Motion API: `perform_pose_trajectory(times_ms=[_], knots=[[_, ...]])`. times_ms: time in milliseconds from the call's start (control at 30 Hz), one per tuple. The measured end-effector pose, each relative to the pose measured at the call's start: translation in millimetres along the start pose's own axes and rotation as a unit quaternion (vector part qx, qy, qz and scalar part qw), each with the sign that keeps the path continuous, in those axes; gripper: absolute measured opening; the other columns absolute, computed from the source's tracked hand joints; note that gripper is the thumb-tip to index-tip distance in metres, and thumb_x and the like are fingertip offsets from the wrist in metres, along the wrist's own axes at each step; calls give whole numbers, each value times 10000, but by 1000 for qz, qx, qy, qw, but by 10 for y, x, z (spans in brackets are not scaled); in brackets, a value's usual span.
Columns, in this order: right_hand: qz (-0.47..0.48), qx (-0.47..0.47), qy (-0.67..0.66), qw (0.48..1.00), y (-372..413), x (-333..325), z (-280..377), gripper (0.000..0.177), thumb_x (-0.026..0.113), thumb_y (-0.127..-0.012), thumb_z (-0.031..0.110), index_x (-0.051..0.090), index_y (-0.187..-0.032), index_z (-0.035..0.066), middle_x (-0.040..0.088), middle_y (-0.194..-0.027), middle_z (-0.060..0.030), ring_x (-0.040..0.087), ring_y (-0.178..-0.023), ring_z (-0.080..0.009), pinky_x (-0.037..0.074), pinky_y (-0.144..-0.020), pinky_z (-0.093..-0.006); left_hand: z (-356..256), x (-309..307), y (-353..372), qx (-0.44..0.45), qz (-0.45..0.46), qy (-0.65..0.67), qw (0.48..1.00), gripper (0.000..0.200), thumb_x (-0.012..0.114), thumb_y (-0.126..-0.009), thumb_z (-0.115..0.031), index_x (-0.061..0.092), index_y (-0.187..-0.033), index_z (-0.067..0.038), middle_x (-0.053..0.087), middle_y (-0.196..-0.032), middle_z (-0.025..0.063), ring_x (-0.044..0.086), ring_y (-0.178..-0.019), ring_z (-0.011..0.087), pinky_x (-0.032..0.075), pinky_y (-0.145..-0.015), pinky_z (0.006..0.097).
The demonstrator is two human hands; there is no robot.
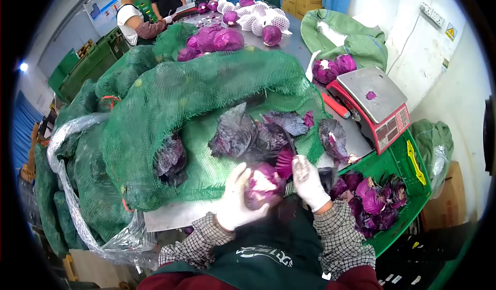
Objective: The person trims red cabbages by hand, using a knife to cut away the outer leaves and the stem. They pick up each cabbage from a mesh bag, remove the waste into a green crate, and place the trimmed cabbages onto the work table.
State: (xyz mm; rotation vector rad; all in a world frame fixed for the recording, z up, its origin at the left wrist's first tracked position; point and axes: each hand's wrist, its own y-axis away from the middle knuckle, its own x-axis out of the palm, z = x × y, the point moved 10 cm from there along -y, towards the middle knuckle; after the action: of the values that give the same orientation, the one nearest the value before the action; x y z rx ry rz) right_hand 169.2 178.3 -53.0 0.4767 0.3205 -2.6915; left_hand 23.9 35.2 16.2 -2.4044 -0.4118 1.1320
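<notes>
My left hand (235,201), in a white glove, is wrapped round the side of a red cabbage (262,187) held in front of my apron. The cabbage's pale stem end faces up. My right hand (308,183), gloved too, pinches a purple cabbage leaf (284,162) at the cabbage's right side. Just beyond my hands, dark loose outer leaves (233,131) lie on a green mesh sack (201,86). Another loose leaf (333,137) rests on the metal table to the right.
A red digital scale (369,96) stands at the right, near a red-handled knife (336,105). Below it, a green crate (421,199) holds many leaves. Full mesh sacks (95,186) crowd the left. Cabbages (222,39) lie farther back, where other people work.
</notes>
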Motion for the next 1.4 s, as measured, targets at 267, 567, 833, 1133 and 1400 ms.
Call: perform_pose_trajectory(times_ms=[267, 567, 833, 1133, 1400], knots=[[-88, 79, -218, 969, 486, -460, -236, 336, 507, -1013, 222, 447, -1257, -1, 491, -546, -21, 450, -382, -111, 375, -374, -235, 873, -37, 599, -127, 47, 186, 973, 962, 839, -669, -211, 305, -1441, 4, 485, -1310, 211, 522, -1204, 332, 389, -1062, 396], [-61, -202, 392, 895, 607, -558, 187, 416, 454, -997, 105, 384, -1359, -85, 447, -1389, -193, 405, -1330, -216, 319, -1099, -348, -53, -60, -311, 3, 171, -91, 981, 1069, 829, -589, -337, 305, -1430, 65, 312, -1445, 353, 478, -1216, 468, 423, -1002, 455], [-115, 45, -162, 979, 359, -692, 6, 210, 467, -1021, 230, 487, -1013, 21, 431, -543, -7, 434, -389, -109, 355, -377, -264, 7, 179, -323, 136, 225, 50, 963, 985, 807, -687, -408, 322, -1467, -50, 226, -1533, 252, 259, -1405, 413, 266, -1127, 492], [-266, -21, 105, 958, 766, -2554, -561, 748, 584, -902, 23, 172, -1524, 62, 357, -1446, -143, 454, -1139, -178, 408, -919, -285, 239, 74, -270, -25, 201, 27, 979, 971, 819, -677, -406, 351, -1442, -35, 271, -1500, 248, 316, -1352, 427, 312, -1107, 489], [-15, -60, 227, 972, 180, -729, -262, 609, 748, -738, 122, 499, -1280, -2, 571, -1214, -246, 575, -1115, -383, 479, -922, -401, 95, 93, -266, 14, 158, -17, 987, 948, 803, -690, -463, 386, -1417, -20, 296, -1476, 284, 346, -1322, 445, 319, -1098, 498]])
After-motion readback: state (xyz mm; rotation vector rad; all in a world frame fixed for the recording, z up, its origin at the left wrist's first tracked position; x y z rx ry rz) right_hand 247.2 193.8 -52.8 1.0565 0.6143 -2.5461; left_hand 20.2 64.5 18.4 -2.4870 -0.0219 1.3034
